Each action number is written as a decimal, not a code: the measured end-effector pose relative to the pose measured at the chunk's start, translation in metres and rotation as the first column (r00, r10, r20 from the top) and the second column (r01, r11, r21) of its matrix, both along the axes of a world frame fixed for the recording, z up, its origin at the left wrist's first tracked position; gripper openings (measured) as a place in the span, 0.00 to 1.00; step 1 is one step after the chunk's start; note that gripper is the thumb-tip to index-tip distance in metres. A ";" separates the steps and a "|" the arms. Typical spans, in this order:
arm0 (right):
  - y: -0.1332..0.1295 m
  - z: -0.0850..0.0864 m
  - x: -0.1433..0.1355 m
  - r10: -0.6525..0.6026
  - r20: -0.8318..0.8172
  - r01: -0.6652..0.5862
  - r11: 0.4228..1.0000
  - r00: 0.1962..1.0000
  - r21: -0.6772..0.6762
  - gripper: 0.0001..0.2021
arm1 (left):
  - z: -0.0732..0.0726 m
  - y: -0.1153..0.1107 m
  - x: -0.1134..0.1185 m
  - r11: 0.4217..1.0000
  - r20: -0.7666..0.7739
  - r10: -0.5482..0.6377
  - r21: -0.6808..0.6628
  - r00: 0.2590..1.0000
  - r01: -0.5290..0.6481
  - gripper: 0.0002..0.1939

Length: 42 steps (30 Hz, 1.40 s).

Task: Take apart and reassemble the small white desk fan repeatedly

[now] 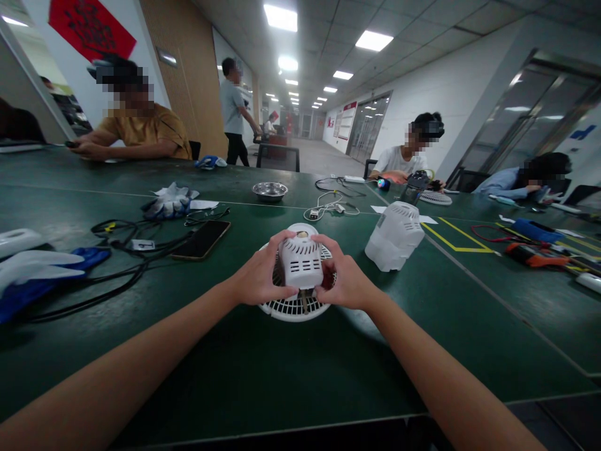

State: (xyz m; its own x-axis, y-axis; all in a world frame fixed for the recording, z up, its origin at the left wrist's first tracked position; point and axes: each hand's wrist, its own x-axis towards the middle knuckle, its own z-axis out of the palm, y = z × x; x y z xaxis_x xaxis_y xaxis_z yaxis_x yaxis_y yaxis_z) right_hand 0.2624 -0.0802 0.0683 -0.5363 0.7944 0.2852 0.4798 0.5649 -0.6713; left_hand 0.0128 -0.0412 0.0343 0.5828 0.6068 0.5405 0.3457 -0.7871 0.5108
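Left hand (263,269) curled round the left side of a white slotted plastic housing (303,260), right hand (348,275) round its right side; I log the housing as gripped between the two. It sits over a round white plastic grille (287,308) on the green-topped table (282,382); whether they touch, I cannot tell. Rightward, I note a boxy white vented plastic casing (397,238), apart. Leftward, a flat black phone (201,240). Farther out, a shiny round metal bowl (270,192).
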 end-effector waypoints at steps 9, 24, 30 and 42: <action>0.002 -0.003 0.002 0.019 -0.033 -0.021 0.998 0.999 -0.058 0.48 | -0.003 0.007 -0.004 0.999 0.016 -0.040 -0.027 0.999 0.040 0.54; 0.010 -0.014 0.002 -0.141 -0.003 0.138 0.968 0.990 0.210 0.35 | -0.006 0.013 -0.015 0.995 0.059 -0.086 -0.049 0.995 0.089 0.63; 0.009 -0.014 0.000 -0.190 0.015 0.183 0.962 0.982 0.202 0.34 | -0.006 0.015 -0.020 0.987 0.034 -0.100 -0.119 0.994 0.104 0.63; 0.017 -0.017 0.013 -0.061 -0.045 0.063 0.997 0.997 0.045 0.50 | -0.009 0.016 -0.018 0.990 0.014 -0.128 -0.055 0.992 0.128 0.63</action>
State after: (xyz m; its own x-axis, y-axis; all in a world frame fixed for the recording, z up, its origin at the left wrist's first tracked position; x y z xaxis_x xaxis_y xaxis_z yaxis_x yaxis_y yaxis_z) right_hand 0.2751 -0.0636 0.0509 -0.4727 0.8110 0.3447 0.4855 0.5661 -0.6662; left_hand -0.0050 -0.0248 0.0250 0.6521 0.5566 0.5148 0.2382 -0.7950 0.5578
